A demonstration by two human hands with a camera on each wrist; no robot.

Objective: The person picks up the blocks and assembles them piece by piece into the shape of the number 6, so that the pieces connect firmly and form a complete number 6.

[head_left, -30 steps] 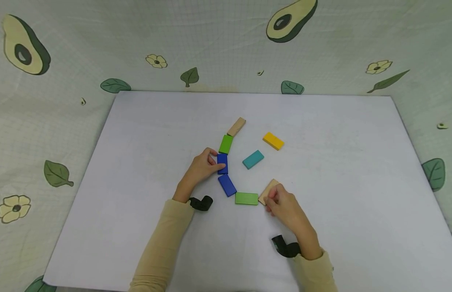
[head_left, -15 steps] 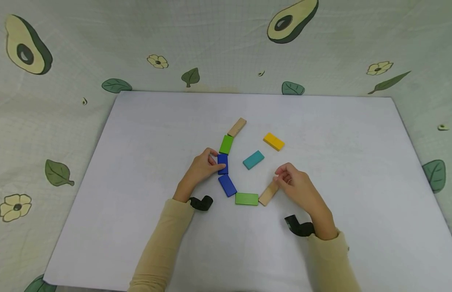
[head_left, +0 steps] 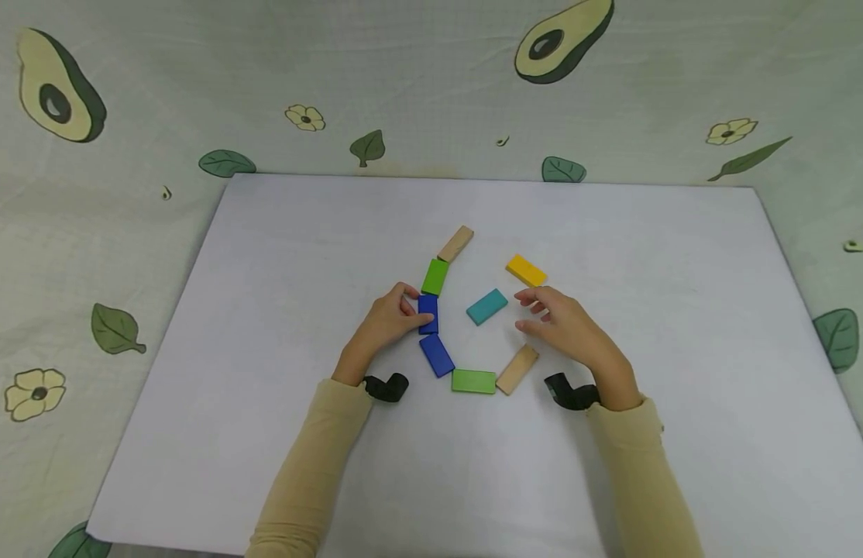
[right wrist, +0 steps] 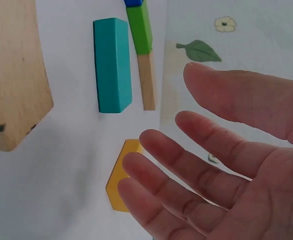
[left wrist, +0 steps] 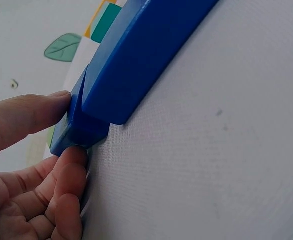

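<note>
My left hand [head_left: 390,319] pinches the upper blue block [head_left: 428,314] between thumb and fingers; the left wrist view shows the thumb on one side and fingertips on the other. End to end with it lie a second blue block [head_left: 437,356] and a green block [head_left: 434,277]. My right hand [head_left: 564,322] holds nothing, its fingers spread and gently bent. It is beside the teal block [head_left: 486,307] and just below the yellow block [head_left: 526,270], which its fingers partly cover in the right wrist view.
The curved row also has a plain wooden block [head_left: 455,243] at its top, a light green block [head_left: 473,381] at the bottom and another wooden block [head_left: 517,370] at its right end. All lie on a white tabletop [head_left: 682,325] before a leaf-and-avocado cloth [head_left: 431,77].
My right hand has let go of the lower right wooden block, moved up and opened its fingers near the teal and yellow blocks. My left hand stays on the blue block.
</note>
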